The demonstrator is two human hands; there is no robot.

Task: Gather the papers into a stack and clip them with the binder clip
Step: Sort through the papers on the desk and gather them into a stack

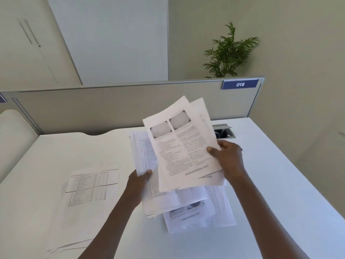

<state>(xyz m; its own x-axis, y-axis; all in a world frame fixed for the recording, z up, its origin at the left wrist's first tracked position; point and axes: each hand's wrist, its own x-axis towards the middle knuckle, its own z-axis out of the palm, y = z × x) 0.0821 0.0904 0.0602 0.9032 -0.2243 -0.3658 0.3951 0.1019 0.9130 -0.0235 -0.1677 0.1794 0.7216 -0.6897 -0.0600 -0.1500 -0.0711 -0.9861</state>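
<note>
So the readable stuff first: the top sheet [182, 144] has "mebooksfree.com" printed along its bottom, and the same line shows on a sheet just under it and again on a loose page [190, 217] lying flat on the surface near the front edge. The blue tag [240, 84] on the partition [112, 107] along the surface's back edge reads "018". The rest of the print is too small to make out, though the top sheet has two round grey pictures and two columns of text.

Only container-ish thing is the grey cable box [225, 130] sunk into the white surface [280, 184] near the back edge, lid up, something dark inside, can't tell what.

Hands: both are up over the middle of the surface, holding a fanned, uneven bunch of papers. The left hand [140, 181] pinches the left edge of the table-printed sheets [147, 159], thumb on top. The right hand [228, 156] grips the right edge of the top sheets, thumb on the front, fingers curled behind. Forearms come in from the bottom, bare.

More table sheets [89, 186] lie flat on the left half of the surface, well apart from the held bunch. A potted plant [228, 53] stands behind the partition.

I can't spot the binder clip.
</note>
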